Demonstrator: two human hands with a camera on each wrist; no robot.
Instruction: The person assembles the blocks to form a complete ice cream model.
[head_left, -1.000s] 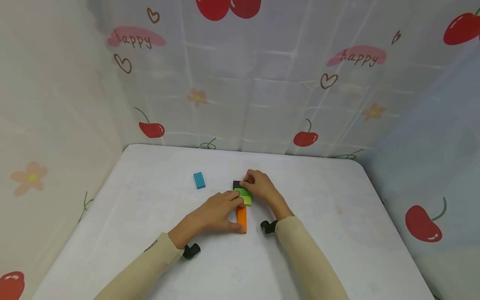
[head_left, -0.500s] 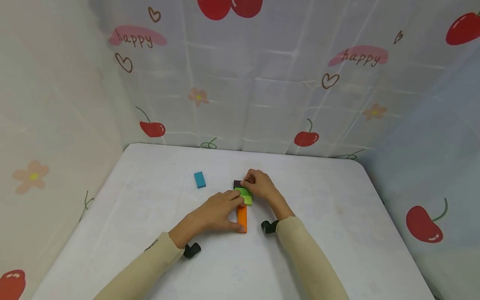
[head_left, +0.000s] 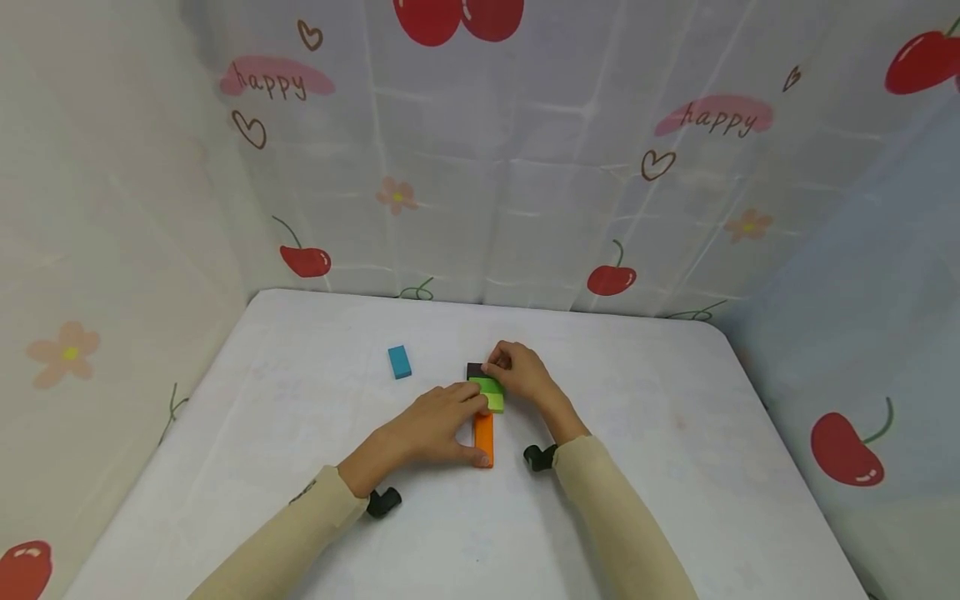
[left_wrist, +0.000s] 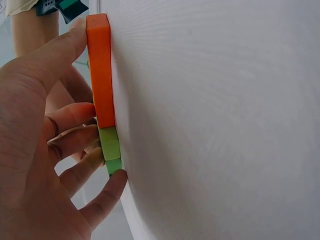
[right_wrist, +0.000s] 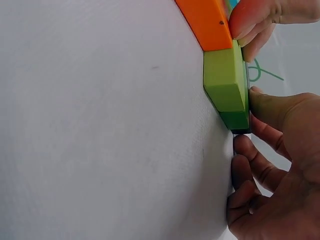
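Observation:
Several coloured blocks lie end to end on the table: an orange block (head_left: 483, 440) nearest, then a light green block (head_left: 493, 403), a darker green block (head_left: 487, 385) and a black block (head_left: 476, 370) farthest. My left hand (head_left: 435, 423) lies spread along the row from the left. Its thumb touches the orange block's near end, and its relaxed fingers rest on the orange and green blocks. My right hand (head_left: 522, 372) pinches the black block between thumb and fingers. In the right wrist view the right thumb is over the green and black end (right_wrist: 235, 121).
A blue block (head_left: 399, 362) lies apart on the white table (head_left: 637, 400), left of the row. Patterned sheets with cherries surround the table at the back and sides. Small black devices (head_left: 384, 502) sit at both wrists.

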